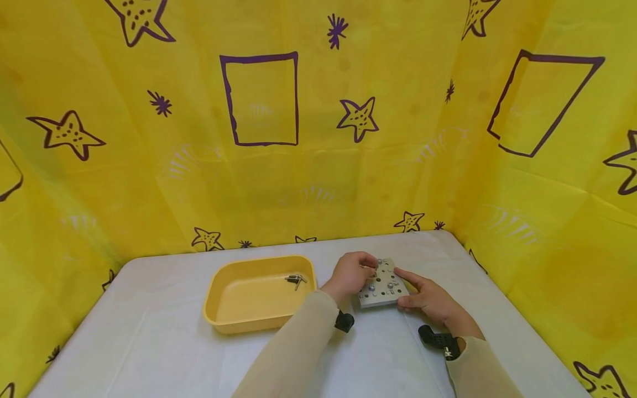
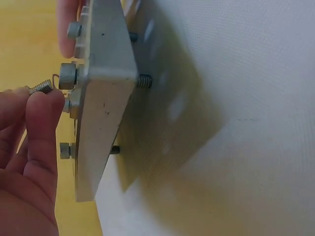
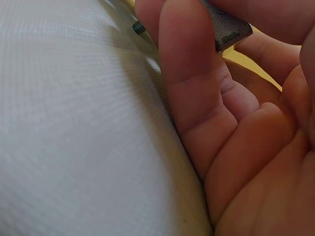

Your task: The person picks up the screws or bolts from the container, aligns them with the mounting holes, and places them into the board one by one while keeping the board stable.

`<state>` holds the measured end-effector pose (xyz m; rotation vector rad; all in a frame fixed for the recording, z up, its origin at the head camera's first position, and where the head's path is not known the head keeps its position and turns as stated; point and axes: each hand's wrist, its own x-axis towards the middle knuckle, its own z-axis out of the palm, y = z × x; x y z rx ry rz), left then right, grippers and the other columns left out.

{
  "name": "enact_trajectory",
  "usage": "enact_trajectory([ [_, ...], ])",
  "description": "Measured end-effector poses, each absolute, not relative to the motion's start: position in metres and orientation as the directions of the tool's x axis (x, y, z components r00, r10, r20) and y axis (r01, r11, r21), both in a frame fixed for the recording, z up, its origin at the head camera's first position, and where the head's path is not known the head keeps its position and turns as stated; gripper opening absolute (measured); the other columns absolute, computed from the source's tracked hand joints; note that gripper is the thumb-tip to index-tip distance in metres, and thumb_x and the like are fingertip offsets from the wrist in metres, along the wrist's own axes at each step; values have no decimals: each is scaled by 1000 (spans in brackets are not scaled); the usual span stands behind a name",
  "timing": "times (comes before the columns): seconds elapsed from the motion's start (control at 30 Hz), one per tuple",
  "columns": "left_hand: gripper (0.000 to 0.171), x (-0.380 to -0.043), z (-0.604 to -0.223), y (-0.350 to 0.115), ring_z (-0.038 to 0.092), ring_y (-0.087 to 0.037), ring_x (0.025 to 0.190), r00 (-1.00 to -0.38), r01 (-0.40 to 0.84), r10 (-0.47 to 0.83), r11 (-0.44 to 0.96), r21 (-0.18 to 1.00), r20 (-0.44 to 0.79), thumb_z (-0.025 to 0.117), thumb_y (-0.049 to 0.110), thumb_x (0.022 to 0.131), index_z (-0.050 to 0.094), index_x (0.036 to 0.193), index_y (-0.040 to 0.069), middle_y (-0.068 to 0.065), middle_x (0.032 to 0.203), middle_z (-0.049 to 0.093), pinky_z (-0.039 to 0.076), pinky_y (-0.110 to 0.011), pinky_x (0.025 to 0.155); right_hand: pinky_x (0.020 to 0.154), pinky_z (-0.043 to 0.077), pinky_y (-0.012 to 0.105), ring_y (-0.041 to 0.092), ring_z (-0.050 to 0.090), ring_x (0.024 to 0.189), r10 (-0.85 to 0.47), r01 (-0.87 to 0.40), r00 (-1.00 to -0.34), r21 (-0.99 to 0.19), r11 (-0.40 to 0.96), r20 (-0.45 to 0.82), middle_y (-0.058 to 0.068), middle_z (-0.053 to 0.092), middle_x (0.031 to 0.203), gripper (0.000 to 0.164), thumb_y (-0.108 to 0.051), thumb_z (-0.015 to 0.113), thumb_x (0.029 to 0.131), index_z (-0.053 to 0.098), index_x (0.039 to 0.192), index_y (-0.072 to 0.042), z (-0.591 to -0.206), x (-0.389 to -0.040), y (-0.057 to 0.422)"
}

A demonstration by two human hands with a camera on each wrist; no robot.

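The metal plate (image 1: 385, 284), a thick pale block with several drilled holes, was located above the white cloth (image 1: 164, 337) on the right half of the table, to the right of the tray. Bolts (image 2: 68, 76) passed through it: their cylindrical heads stood proud of the upper face, and threaded ends (image 2: 144, 81) projected beneath, as the left wrist view showed. Whether those ends touched the cloth could not be told.

The right hand (image 1: 432, 301) held the plate at its right side, the thumb at the near corner and the index finger farther along the edge. The left hand (image 1: 351, 273) reached over the plate from the left; its thumb and fingers were drawn narrow, pinching a small screw (image 2: 41, 87), whose threaded shank extended past the fingertips, near the bolt heads.

Farther left lay the shallow yellow tray (image 1: 239, 327), with a small cluster of screws (image 1: 296, 279) inside near its right end. The left sleeve (image 1: 291, 348) partly overlapped the tray's near right corner in the head view. Dark wrist devices (image 1: 344, 320) were worn at both cuffs. A yellow curtain (image 1: 318, 171), printed with starfish and frame outlines, surrounded the table.
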<state>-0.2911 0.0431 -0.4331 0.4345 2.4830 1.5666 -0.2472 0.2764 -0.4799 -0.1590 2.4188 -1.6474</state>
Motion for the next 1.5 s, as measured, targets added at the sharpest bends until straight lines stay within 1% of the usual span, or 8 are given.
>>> enact_trajectory([
  [0.23, 17, -295, -440, 49, 57, -9, 90, -929, 267, 362, 498, 825, 82, 66, 6, 94, 75, 106, 13, 13, 95, 67, 47, -30, 86, 106, 20, 55, 33, 39, 124, -203, 23, -974, -932, 363, -103, 15, 42, 149, 85, -27, 85, 79, 43, 153, -20, -479, -246, 274],
  [0.4, 17, -294, -441, 50, 59, -9, 100, -918, 313, 381, 522, 793, 112, 67, 5, 94, 76, 105, 13, 12, 100, 69, 46, -33, 95, 106, 20, 55, 33, 38, 124, -201, 27, -974, -929, 368, -108, 15, 41, 150, 86, -28, 85, 79, 43, 153, -21, -479, -246, 275],
  [0.63, 17, -291, -440, 51, 60, -8, 91, -913, 318, 399, 557, 767, 88, 67, 8, 95, 76, 108, 15, 12, 100, 68, 49, -30, 88, 108, 18, 54, 34, 37, 126, -207, 26, -973, -936, 352, -104, 16, 42, 149, 86, -28, 86, 78, 44, 152, -19, -481, -247, 276],
  [0.93, 24, -290, -442, 51, 61, -9, 96, -903, 344, 419, 563, 752, 99, 69, 8, 94, 73, 117, 12, 10, 97, 71, 48, -30, 90, 110, 15, 55, 34, 37, 126, -207, 16, -974, -938, 347, -94, 16, 40, 151, 86, -29, 86, 78, 44, 152, -19, -481, -247, 276],
  [1.1, 27, -286, -441, 48, 62, -9, 92, -918, 317, 379, 534, 784, 113, 68, 7, 94, 72, 120, 13, 7, 106, 71, 50, -28, 82, 108, 17, 53, 34, 37, 125, -216, 32, -970, -945, 327, -108, 16, 37, 153, 86, -26, 85, 78, 43, 153, -19, -480, -247, 274],
  [1.2, 33, -276, -437, 43, 61, -11, 91, -961, 197, 266, 445, 874, 81, 68, 8, 93, 69, 126, 15, 3, 118, 68, 51, -29, 79, 109, 16, 57, 35, 36, 127, -215, 35, -970, -941, 338, -113, 17, 34, 155, 86, -27, 85, 78, 43, 153, -20, -480, -247, 274],
  [1.33, 41, -257, -430, 32, 62, -15, 96, -993, 34, 120, 155, 987, 16, 70, 9, 92, 65, 132, 16, -2, 129, 62, 52, -31, 81, 111, 10, 62, 36, 32, 131, -197, 35, -973, -924, 382, -118, 16, 33, 157, 86, -31, 86, 77, 44, 152, -23, -479, -247, 274],
  [1.5, 45, -237, -413, 3, 63, -22, 103, -995, 6, 102, -111, 994, 17, 68, 5, 93, 60, 137, 9, -8, 138, 56, 52, -37, 91, 112, 7, 64, 36, 30, 135, -183, 42, -975, -912, 408, -127, 13, 32, 158, 87, -34, 86, 75, 45, 152, -26, -479, -247, 276],
])
